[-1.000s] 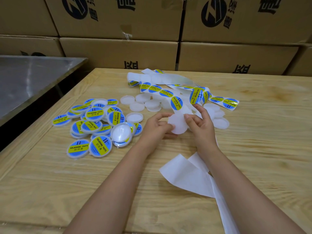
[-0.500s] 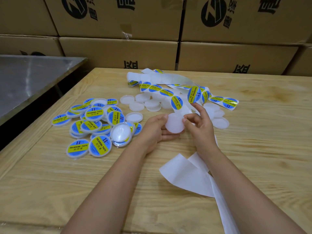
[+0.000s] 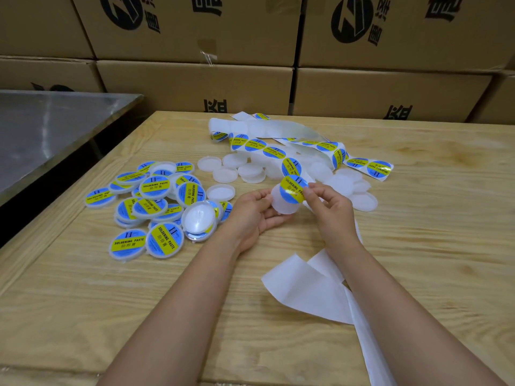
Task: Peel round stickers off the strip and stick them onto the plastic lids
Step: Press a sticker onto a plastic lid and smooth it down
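Round sticker, blue with a yellow band slanting down to the right, overlaps the far right part of a plain white lid. My right hand pinches the sticker's right edge; my left hand grips the lid, just left of those fingers. I judge the sticker must shift near and left to centre. Both are held above the bench; labelled lids lie left, strip beyond.

Wooden table is carrying stickered lids heaped left, bare lids and sticker strip lying behind, backing paper trailing nearer.
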`<control>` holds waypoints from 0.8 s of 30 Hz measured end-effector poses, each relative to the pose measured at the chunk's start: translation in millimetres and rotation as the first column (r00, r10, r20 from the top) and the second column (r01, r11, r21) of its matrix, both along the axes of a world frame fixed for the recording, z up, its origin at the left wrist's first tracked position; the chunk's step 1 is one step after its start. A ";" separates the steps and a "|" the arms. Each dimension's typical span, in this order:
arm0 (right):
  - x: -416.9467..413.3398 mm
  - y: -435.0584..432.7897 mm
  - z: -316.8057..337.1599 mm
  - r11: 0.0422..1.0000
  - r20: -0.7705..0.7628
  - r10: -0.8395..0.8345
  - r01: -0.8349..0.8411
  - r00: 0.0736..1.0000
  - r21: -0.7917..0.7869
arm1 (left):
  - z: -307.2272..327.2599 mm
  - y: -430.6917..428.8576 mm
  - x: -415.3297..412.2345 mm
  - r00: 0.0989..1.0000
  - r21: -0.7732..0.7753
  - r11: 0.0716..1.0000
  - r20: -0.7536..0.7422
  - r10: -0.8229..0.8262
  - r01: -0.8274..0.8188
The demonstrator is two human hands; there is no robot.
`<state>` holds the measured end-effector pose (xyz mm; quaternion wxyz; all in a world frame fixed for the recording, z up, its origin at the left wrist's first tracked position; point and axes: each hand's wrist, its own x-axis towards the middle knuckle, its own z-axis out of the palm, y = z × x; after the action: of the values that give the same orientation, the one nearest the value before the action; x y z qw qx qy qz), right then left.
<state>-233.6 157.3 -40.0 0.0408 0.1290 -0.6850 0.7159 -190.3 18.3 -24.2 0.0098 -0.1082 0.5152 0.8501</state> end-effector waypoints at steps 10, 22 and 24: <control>1.4 1.4 -2.0 0.991 -0.059 0.008 0.000 0.998 0.136 | -2.3 -1.7 -0.1 0.999 0.002 1.000 -0.043 -0.025 0.025; 2.0 2.3 -1.7 0.986 -0.043 -0.006 0.013 0.999 0.167 | -3.8 -1.8 -2.4 0.998 -0.046 0.999 -0.054 -0.025 0.023; 2.5 2.1 -0.9 0.985 -0.039 -0.005 0.011 0.999 0.172 | -5.0 -1.4 -2.6 0.998 -0.046 0.999 -0.056 -0.014 0.012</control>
<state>-231.2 159.4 -40.9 0.0455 0.1429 -0.7438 0.6513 -193.0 17.0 -29.1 -0.0017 -0.0811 0.5351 0.8409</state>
